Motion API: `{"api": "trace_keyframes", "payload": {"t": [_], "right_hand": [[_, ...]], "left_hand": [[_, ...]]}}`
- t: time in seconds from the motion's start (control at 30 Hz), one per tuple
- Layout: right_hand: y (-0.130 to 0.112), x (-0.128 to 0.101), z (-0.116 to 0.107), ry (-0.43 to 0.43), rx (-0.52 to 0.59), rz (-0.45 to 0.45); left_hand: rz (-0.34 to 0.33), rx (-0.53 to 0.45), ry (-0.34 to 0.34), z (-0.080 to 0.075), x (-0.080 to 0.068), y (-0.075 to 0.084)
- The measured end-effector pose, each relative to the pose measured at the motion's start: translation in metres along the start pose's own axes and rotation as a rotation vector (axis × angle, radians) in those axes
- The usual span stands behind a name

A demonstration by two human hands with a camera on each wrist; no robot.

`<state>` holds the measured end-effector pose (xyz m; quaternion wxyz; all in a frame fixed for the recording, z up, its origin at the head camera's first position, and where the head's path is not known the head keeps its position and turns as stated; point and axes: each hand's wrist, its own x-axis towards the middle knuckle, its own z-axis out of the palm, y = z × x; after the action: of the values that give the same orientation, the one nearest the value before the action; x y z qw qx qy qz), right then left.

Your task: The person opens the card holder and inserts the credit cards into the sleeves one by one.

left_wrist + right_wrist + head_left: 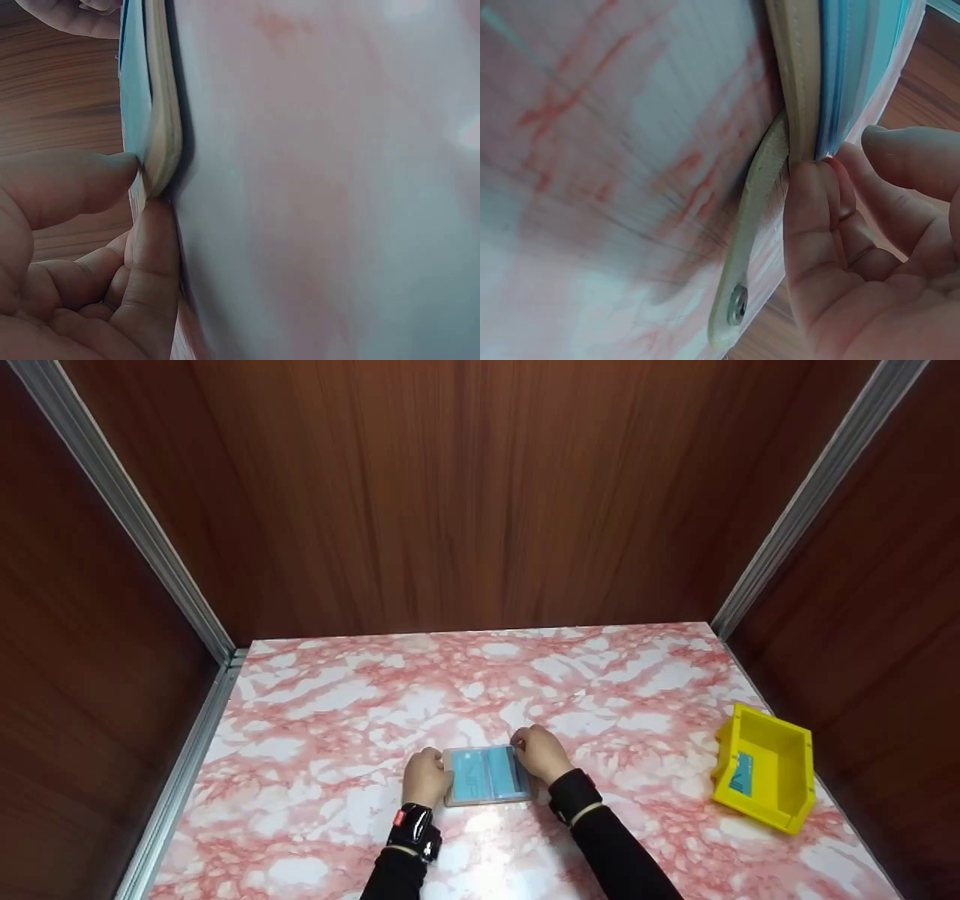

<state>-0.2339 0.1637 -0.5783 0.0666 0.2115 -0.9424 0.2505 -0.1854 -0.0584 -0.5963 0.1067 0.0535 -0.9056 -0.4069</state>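
Both hands (424,777) on the blue-paged card holder (487,775), markings unreadable

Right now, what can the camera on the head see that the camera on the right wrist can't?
Only the head view shows the yellow bin with a blue card inside, standing off to the right on the pink marble table, the wooden walls, and the left hand at the left edge of the card holder. Only the right wrist view shows a beige strap with a metal snap hanging from that holder. Both show the right hand gripping the holder's edge and its blue sleeves.
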Motion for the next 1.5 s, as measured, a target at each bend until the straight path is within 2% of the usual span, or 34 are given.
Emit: {"api": "trace_keyframes", "payload": {"t": [0.17, 0.73, 1.17, 1.5], "right_hand": [[0.0, 0.0, -0.001, -0.01, 0.012, 0.011], [-0.003, 0.001, -0.005, 0.013, 0.049, 0.034], [-0.01, 0.005, -0.007, 0.018, 0.124, 0.084], [-0.02, 0.004, -0.01, 0.019, 0.233, 0.083]], "left_hand": [[0.013, 0.007, 0.008, 0.001, 0.0, -0.001], [-0.027, 0.017, -0.01, 0.0, -0.001, 0.003], [-0.013, 0.036, 0.002, 0.0, -0.001, 0.003], [-0.011, 0.046, -0.001, 0.0, -0.002, 0.003]]}}
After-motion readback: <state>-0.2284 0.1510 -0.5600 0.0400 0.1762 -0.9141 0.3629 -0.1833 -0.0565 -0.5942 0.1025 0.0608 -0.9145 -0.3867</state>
